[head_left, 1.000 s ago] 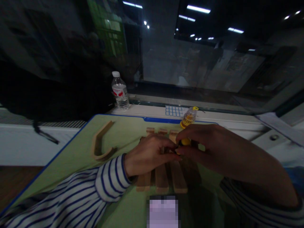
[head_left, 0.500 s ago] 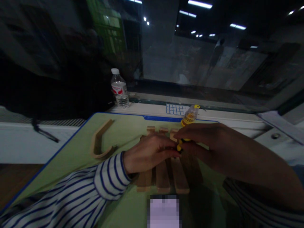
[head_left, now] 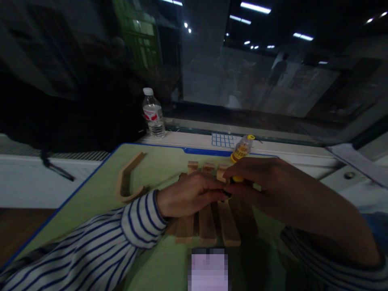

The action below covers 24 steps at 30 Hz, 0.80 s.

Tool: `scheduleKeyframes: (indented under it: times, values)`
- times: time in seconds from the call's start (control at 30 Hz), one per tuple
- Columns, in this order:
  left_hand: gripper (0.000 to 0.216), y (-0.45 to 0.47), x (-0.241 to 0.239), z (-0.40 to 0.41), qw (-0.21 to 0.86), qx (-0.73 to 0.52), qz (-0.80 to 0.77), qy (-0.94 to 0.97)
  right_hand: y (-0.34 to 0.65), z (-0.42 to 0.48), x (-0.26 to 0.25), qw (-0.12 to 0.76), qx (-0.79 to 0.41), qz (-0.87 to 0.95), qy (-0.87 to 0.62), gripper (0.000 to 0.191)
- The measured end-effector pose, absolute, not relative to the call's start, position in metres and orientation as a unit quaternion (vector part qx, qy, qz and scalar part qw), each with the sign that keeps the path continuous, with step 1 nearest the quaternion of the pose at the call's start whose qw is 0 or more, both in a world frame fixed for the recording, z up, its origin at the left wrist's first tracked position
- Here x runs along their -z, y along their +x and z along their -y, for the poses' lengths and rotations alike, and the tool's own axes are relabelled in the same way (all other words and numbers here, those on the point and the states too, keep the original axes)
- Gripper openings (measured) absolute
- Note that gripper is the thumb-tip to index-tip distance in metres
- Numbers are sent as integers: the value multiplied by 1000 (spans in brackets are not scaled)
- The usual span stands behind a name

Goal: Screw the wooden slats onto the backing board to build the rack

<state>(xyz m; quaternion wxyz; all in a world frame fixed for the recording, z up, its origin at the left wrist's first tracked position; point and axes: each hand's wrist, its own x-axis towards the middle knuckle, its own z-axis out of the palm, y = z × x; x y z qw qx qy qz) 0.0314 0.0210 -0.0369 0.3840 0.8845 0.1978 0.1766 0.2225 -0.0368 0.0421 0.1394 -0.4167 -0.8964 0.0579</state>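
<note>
My right hand [head_left: 257, 178] is closed, its thumb and fingers pinched round a small yellow-and-black screwdriver [head_left: 237, 178]. From the other side my left hand [head_left: 190, 194] reaches in, fingertips pressed together at the dark end of this screwdriver, which the fingers mostly hide. Both hands are over a row of wooden slats [head_left: 207, 230] that lie side by side on the green board [head_left: 160, 169]. Beyond my right hand stands a clear, yellow-trimmed case [head_left: 243, 148] with small yellow parts inside.
A bent wooden piece [head_left: 123, 182] rests on the board at the left. Behind it, a water bottle [head_left: 154, 117] stands on the window sill, with a blue-lined grid sheet [head_left: 223, 140] further right. A pixelated pale object [head_left: 207, 268] is at the near edge.
The yellow-and-black screwdriver has turned slightly between my fingers, so its yellow part now shows more at my right hand and less at my left fingertips. Both hands stay nearly in place.
</note>
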Motion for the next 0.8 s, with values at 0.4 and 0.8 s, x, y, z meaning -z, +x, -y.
scheduleKeyframes:
  times: [0.4,0.8]
  values:
    - [20,35,35,-17,341,-201,-239,887,225,39,-46,133,-64,900,-410,24]
    - [19,35,40,-20,354,-195,-206,891,228,43,-47,141,-84,904,-395,30]
